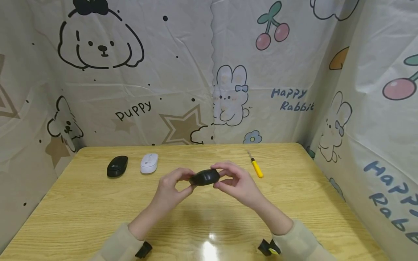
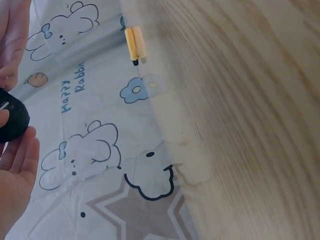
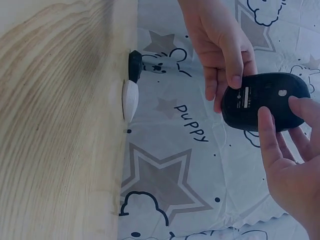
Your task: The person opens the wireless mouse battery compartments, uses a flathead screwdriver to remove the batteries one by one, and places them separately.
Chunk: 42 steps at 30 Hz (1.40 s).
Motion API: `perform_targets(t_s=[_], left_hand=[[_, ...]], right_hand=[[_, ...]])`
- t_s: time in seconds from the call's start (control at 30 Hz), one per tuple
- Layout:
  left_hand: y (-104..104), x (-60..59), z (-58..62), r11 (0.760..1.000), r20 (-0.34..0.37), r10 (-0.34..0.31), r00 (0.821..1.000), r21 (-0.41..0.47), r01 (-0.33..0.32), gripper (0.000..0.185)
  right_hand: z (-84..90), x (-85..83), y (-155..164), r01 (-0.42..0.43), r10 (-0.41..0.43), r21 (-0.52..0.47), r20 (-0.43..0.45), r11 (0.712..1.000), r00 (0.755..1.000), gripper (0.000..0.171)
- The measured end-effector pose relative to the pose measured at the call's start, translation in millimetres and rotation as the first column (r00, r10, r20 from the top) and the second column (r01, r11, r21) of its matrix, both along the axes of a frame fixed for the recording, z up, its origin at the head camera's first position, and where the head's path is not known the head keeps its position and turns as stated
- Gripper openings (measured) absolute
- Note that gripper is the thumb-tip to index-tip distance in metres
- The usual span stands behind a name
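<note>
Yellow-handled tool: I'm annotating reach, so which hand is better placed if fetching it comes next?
Probably the right hand: it is nearer the tool, with the left hand across the black mouse that both hold.

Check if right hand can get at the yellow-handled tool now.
Likely yes: nothing visible stands between the right hand and the yellow-handled tool on the table. That hand grips a black mouse, though, so it would probably need to let go.

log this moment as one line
left hand: grips black mouse; right hand: grips same mouse; table: white mouse, second black mouse, yellow-handled tool
</note>
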State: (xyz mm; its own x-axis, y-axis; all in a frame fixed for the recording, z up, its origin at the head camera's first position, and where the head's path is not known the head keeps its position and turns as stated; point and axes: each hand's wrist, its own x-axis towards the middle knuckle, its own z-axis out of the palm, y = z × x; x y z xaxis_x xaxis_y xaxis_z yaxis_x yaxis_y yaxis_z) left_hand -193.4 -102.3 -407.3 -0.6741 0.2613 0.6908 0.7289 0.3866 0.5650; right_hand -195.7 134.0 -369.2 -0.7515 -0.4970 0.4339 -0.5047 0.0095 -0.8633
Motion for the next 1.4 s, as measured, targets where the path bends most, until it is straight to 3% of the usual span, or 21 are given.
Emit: perform_targets(t_s=[0.13, 0.33, 0.43, 0.63, 0.77, 1.03, 1.3, 1.4], left_hand=[[1.3, 3.8, 0.9, 1.0, 0.123, -0.026, 0.992, 0.013, 0.025, 0.032], [1.5, 7.5, 1.3, 0.997, 0.287, -0.075, 0.955, 0.043, 0.066, 0.03], [0.7, 8.3, 2.2, 0.993, 0.366, -0.112, 0.924, 0.07, 0.093, 0.028], [-1.7, 10.0, 4.0, 0.979, 0.503, -0.204, 0.84, 0.117, 0.168, 0.026], [-2.0, 10.9, 4.2, 0.972, 0.553, -0.236, 0.799, 0.119, 0.205, 0.027], [-3.8, 12.8, 5.5, 0.968, 0.627, -0.241, 0.741, 0.103, 0.228, 0.025], [-8.0, 13.4, 10.4, 0.964, 0.682, -0.243, 0.69, 0.091, 0.25, 0.024], [-9.4, 14.0, 11.6, 0.964, 0.69, -0.241, 0.682, 0.092, 0.248, 0.023]], right_hand=[[1.8, -1.5, -2.1, 0.028, -0.028, -0.004, 0.003, 1.0, 1.0, 0.039], [5.2, -4.6, -4.2, 0.1, -0.099, 0.058, -0.016, 0.993, 0.995, 0.037], [7.3, -6.2, -4.6, 0.151, -0.148, 0.113, -0.034, 0.982, 0.988, 0.034], [9.8, -9.0, -6.4, 0.208, -0.206, 0.186, -0.031, 0.96, 0.978, 0.028], [8.5, -10.8, -7.9, 0.201, -0.208, 0.189, 0.015, 0.961, 0.978, 0.027], [2.7, -13.2, -5.9, 0.16, -0.192, 0.215, 0.14, 0.963, 0.971, 0.029], [-4.0, -13.5, 0.8, 0.099, -0.154, 0.228, 0.236, 0.969, 0.959, 0.032], [-6.0, -12.1, 3.7, 0.071, -0.13, 0.225, 0.261, 0.972, 0.956, 0.035]])
